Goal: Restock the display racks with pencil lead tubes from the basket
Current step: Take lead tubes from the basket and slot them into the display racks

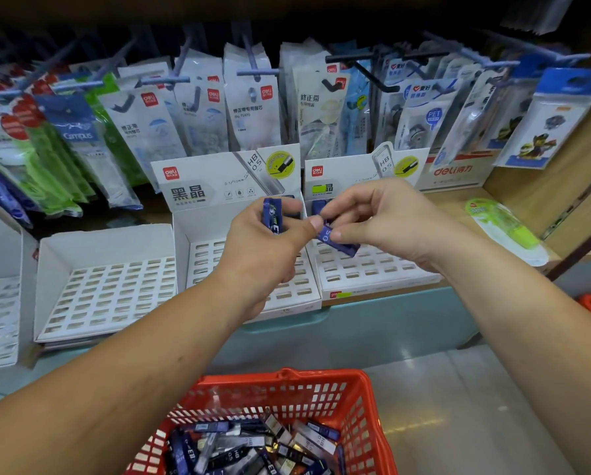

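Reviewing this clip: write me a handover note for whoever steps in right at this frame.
Left hand: grips a small bunch of blue tubes.
Right hand: pinches a single tube above the right rack.
The red basket below holds many more tubes.
Done: a few tubes seem to stand in the right rack's back row.
Left: nearly all slots in view in the right rack, middle rack and left rack.

The left rack's header card (218,180) is showing "deli", "黑晶" and "HB 0.5"; the right rack's card (366,169) is showing "HB 0.5"; a blue hanging pack (78,132) is reading "Campus"; a white pack (434,118) is reading "PET".
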Demonstrator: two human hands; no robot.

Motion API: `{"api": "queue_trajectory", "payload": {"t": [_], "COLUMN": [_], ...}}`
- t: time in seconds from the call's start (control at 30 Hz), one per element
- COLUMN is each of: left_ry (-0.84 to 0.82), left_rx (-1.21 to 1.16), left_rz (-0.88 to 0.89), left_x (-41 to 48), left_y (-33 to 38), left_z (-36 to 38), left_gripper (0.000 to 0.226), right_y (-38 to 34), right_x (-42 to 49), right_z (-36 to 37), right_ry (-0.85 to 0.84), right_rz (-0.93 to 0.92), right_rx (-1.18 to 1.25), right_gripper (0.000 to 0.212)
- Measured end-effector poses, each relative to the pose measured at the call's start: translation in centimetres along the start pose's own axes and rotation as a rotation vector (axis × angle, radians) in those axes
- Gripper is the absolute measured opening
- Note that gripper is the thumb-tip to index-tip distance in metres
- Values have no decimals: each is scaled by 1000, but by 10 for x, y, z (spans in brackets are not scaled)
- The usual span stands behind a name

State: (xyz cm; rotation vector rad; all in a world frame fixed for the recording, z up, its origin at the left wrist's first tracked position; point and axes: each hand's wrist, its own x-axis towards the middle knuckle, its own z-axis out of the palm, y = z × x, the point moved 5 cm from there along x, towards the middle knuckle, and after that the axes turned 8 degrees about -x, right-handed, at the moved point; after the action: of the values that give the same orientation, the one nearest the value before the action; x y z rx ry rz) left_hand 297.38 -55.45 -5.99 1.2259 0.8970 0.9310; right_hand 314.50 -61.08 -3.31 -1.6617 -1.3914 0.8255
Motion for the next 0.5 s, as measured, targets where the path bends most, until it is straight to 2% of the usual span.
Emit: {"api": "queue_trajectory", "payload": {"t": [0.07,0.17,0.37,0.5], "left_ry": [9,-21,-90,-111], "left_rx": [19,17,10,111], "left_rz": [-23,-159,-225,-207], "left_x": [0,-2,-2,0], "left_y": [-1,-10,-14,-14], "left_z": [-3,-7,-13,-18], "left_gripper": [15,25,34,28], "right_y": [-1,1,10,15], "right_x": [3,8,25,31], "right_z": [-1,-2,-7,-7], "right_ry": [41,100,255,288], "right_rz": [-32,-68,-106,-114], "right_rx": [-60,-152,-236,-349], "right_gripper": [42,54,18,17]}}
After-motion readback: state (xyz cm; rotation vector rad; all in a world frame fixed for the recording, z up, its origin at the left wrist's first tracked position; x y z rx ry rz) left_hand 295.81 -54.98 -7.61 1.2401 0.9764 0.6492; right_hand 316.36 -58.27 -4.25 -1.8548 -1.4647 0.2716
